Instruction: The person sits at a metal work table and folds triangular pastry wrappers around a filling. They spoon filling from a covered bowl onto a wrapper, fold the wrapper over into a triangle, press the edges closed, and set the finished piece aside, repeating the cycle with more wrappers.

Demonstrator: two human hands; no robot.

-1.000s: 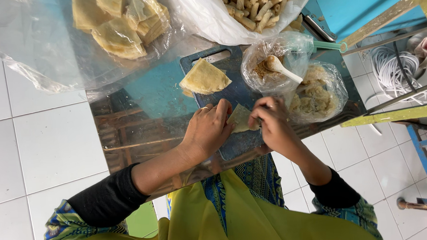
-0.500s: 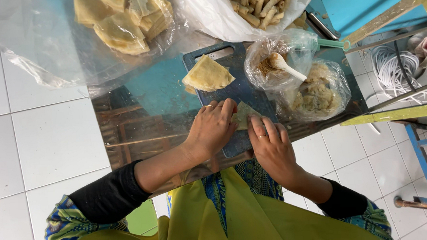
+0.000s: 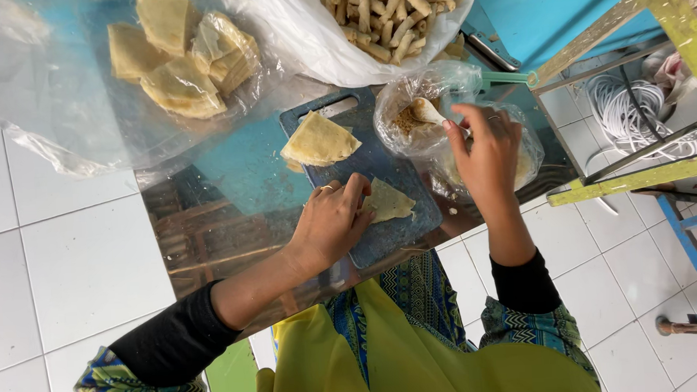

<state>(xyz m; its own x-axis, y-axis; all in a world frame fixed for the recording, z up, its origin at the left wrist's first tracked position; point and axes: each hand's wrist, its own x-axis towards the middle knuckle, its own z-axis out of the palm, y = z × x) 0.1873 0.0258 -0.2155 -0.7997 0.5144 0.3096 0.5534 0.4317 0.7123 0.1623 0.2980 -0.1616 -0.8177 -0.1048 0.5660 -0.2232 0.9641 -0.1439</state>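
Fingers first: left hand lies loosely curled on the dark cutting board, fingertips pressing the near edge of a small pastry wrapper — flat on it, not gripping. Right hand is raised off the board's right side, fingers closed around the handle of a spoon; the spoon's bowl sits in a clear filling bag just past the board's right edge.

Hard to make out: the spoon handle is mostly covered by the right hand, and a second clear bag right of the board is largely hidden under that hand — contents can't be told. The brownish filling is blurred through plastic.

Wrapper: thin, pale yellow, roughly triangular, lying flat near the board's middle, one edge under the left fingertips. A larger folded stack of wrappers sits at the board's far end. Beyond the board, more wrapper sheets in a clear bag, and a white bag of finished rolls, cut off by the frame's top edge.
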